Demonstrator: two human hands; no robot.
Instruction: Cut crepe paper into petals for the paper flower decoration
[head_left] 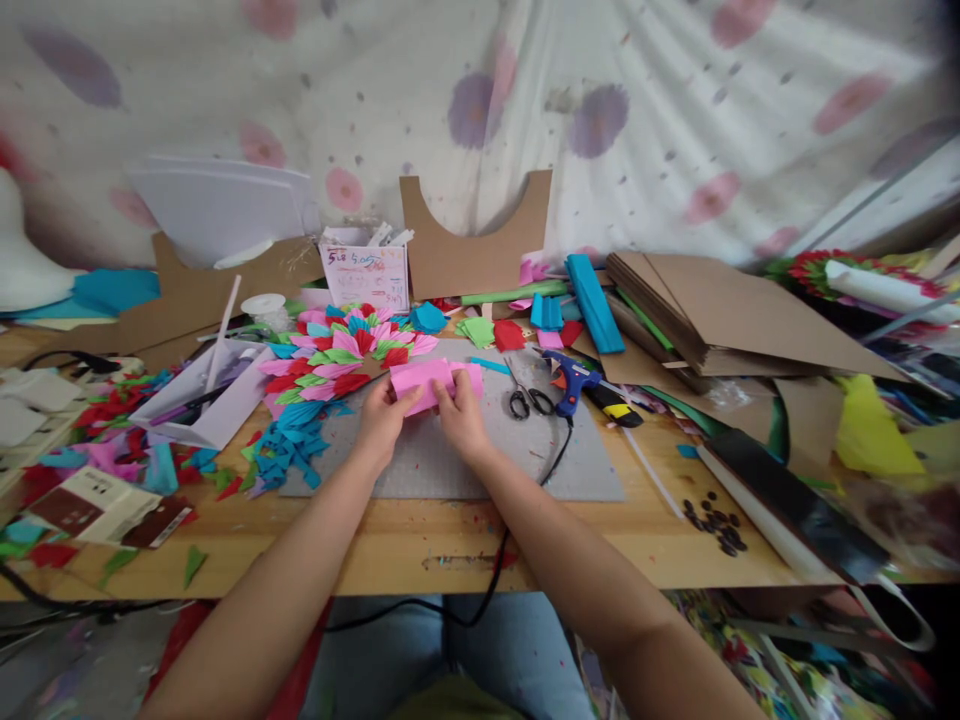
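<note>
Both hands hold a strip of pink crepe paper [420, 378] above the grey cutting mat [450, 470]. My left hand [381, 420] pinches its left part between thumb and fingers. Closed on the right part is my right hand [460, 415], thumb on top. Just right of it lie black-handled scissors [529, 398] and a blue glue gun [571, 383]. Left of my hands, a round arrangement of pink, red, green and blue paper petals [352, 350] rests partly on the mat. Blue paper scraps [289, 450] are heaped below it.
An open white box [206, 400] holding tools stands at left. Folded blue crepe paper [595, 300] and stacked cardboard sheets [750, 310] lie at the back right. A yellow-black cutter [613, 405] sits beside the glue gun, whose black cord [556, 460] runs over the table's front edge.
</note>
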